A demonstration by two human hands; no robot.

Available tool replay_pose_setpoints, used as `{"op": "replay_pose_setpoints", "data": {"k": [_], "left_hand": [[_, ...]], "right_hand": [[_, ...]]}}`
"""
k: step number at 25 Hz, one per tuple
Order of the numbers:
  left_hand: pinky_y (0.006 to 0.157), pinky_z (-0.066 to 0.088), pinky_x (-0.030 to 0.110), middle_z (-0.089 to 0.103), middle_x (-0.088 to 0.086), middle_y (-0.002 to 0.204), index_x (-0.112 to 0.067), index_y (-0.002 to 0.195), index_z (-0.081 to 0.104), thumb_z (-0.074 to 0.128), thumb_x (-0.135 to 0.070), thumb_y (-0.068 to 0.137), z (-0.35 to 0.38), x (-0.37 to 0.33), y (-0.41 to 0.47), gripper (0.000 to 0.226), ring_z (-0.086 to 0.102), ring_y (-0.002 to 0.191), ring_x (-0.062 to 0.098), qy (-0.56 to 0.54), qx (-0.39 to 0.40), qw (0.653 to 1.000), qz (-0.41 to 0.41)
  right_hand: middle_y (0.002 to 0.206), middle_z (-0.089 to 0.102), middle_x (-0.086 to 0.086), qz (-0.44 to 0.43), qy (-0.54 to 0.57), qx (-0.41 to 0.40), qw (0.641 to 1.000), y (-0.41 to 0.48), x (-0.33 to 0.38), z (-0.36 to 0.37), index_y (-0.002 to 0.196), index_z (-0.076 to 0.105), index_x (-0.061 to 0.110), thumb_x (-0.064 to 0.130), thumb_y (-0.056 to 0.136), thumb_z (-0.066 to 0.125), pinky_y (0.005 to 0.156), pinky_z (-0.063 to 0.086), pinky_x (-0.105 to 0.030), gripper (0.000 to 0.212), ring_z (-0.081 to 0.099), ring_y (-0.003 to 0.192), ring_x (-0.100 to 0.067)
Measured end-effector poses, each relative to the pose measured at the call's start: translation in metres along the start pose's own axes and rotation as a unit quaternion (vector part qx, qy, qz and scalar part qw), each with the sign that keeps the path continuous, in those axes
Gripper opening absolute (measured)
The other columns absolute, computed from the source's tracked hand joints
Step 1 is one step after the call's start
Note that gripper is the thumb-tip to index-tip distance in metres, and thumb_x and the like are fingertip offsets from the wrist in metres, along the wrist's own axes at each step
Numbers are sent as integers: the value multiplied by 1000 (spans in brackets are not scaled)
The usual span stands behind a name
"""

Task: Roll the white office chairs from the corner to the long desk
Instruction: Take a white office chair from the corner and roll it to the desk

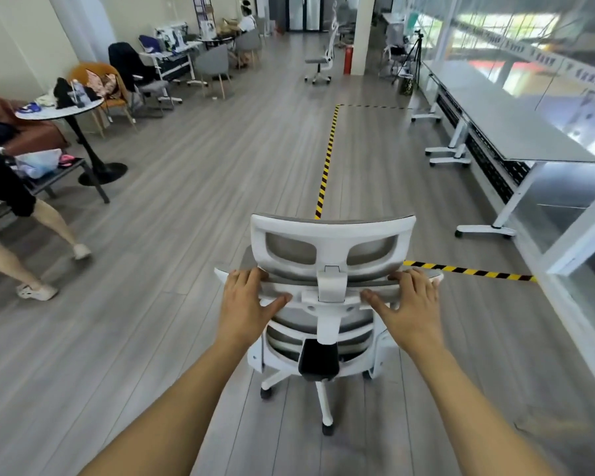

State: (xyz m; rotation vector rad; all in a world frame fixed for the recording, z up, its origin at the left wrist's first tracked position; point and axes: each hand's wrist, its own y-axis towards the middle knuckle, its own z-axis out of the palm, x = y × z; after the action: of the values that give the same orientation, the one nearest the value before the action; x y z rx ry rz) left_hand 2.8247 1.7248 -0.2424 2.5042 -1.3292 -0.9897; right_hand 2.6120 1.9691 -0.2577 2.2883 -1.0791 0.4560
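An open-plan office, by the look of it. Long desk [516, 132] on wheeled legs beside a glass wall [529, 39], white office chairs [327, 286], grey plank floor [186, 201] marked with hazard tape [327, 159]. Lounge corner at left with round table [59, 109].

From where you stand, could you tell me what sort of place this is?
It looks like an open-plan office or shared workspace. Both hands, left hand and right hand, grip a white office chair. A long desk runs along a glass wall, and yellow-black floor tape marks off a zone.
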Motion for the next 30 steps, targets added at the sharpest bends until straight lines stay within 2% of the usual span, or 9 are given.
{"op": "replay_pose_setpoints", "data": {"k": [4,6,13,18,23,30], "left_hand": [[101,44,39,58,-6,108,-22,108,57,68,-69,78,51,42,126,57,48,111,18,-4,-31,999,32],[101,44,41,60,-4,109,-20,107,59,71,-66,77,76,60,189,56,49,112,20,-3,-44,998,42],[95,47,40,59,-3,107,-24,107,55,66,-72,74,147,132,438,60,49,109,21,-9,31,998,50],[92,48,37,57,-5,107,-24,109,57,70,-70,72,205,171,605,61,49,108,19,-29,43,998,37],[95,47,35,55,-8,112,-24,112,57,73,-67,72,281,205,780,60,46,112,15,-61,43,997,30],[97,46,41,54,-6,113,-27,110,54,73,-63,73,372,254,1034,55,46,112,16,-58,85,995,8]], "right_hand": [[139,45,3,9,-6,-28,1000,121,-4,56,120,57,22,81,82,56,127,9,-47,69,23,148,-20],[137,46,2,5,-19,-42,999,179,-7,84,118,56,23,81,82,53,127,10,-47,68,25,147,-21],[134,50,3,40,-39,-38,998,400,-1,170,119,57,24,87,81,47,126,14,-51,74,29,146,-22],[135,50,1,51,-44,-60,996,561,-9,237,117,56,25,82,82,53,125,15,-49,67,29,145,-23],[134,46,3,43,-20,-85,995,739,-36,310,121,54,23,84,82,50,122,22,-55,72,30,143,-21],[132,47,5,46,-26,-73,996,991,-59,402,120,56,25,85,82,45,120,23,-56,72,30,143,-20]]}}
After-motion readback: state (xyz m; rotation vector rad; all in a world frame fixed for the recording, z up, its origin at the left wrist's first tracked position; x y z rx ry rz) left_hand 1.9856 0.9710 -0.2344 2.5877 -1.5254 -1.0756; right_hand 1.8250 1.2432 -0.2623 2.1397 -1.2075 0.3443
